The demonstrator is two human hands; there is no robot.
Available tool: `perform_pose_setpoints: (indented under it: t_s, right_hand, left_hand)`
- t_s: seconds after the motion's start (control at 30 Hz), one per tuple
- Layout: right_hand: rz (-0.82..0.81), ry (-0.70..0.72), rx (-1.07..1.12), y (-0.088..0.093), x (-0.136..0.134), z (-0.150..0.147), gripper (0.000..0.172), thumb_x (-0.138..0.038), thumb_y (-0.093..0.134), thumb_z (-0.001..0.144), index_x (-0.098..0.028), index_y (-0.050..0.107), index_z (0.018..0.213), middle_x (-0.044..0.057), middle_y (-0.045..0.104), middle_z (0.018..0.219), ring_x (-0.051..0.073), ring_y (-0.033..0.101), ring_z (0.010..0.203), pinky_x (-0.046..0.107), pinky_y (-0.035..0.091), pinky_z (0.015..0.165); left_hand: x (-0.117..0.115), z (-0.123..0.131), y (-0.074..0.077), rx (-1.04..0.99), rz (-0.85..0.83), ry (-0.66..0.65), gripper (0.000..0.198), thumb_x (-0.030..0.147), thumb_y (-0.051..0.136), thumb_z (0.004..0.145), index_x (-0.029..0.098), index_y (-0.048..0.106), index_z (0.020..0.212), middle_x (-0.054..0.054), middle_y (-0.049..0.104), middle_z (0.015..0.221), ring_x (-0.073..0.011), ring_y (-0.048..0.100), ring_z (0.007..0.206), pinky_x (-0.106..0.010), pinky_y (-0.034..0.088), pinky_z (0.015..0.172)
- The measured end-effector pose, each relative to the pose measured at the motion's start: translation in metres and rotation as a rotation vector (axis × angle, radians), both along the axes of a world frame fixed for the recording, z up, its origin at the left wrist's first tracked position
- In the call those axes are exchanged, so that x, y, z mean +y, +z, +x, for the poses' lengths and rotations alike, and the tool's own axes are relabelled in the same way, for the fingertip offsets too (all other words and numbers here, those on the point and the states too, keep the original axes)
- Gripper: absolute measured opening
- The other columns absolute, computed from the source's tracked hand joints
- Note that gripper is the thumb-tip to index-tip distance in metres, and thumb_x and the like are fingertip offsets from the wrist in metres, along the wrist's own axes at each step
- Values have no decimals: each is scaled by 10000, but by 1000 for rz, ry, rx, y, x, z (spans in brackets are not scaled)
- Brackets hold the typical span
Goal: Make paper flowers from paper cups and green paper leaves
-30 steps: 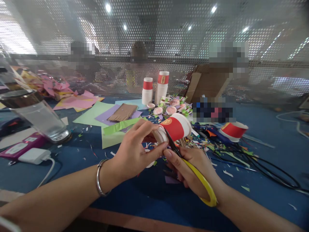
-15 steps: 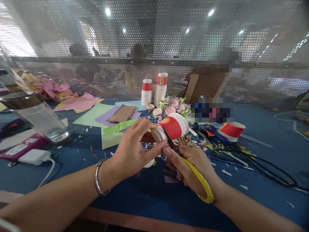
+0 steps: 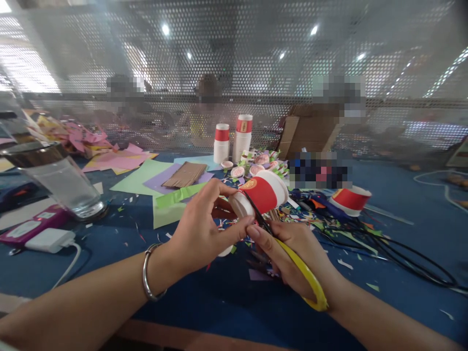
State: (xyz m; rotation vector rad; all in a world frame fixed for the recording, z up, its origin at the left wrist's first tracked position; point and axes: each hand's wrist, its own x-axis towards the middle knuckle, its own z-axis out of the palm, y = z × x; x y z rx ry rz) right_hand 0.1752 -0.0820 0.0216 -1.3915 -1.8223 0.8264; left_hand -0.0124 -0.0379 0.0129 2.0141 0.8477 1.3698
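Tilted on its side above the table, a red and white paper cup is pinched at its base by my left hand, thumb below and fingers above. My right hand is closed around yellow-handled scissors. Their dark blades lie across the cup near its bottom edge, between the red wall and the white base. Below the hands, a white paper disc shows in part. Under my right hand lies a dark tool that I cannot make out.
Two cup stacks stand behind a pile of pink-printed discs and green scraps. Coloured paper, cardboard and a glass water bottle are left. On the right are a red and white cup piece and black cable.
The cup has shifted very slightly to the right, with the scissor blades still across its base. Both hands keep their grip, and the whole view has moved slightly.
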Motion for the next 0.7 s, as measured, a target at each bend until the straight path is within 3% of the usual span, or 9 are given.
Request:
perform_pose_setpoints:
  t_s: [0.4,0.53,0.7]
  right_hand:
    - [16,-33,-98,-2,6,1,671,-783,469,931,-230,485,550,-11,476,431,127,457,408,248,300,420]
    - [40,-67,-82,-3,8,2,661,-774,517,908,-232,459,534,-10,471,431,126,452,411,248,291,418]
    - [46,-198,2,2,18,21,625,-804,542,870,-228,563,626,-28,488,430,131,450,363,258,320,413]
  left_hand:
    - [11,1,-10,-63,-113,-97,385,219,848,777,207,575,1049,-23,711,934,-150,726,814,-287,632,777]
    - [13,2,-11,-8,-92,-66,383,211,834,760,208,576,1044,-19,700,930,-147,717,791,-286,626,743]
    - [24,-5,-3,-57,-142,71,388,331,796,792,205,553,1066,-28,680,961,-139,692,745,-249,572,595]
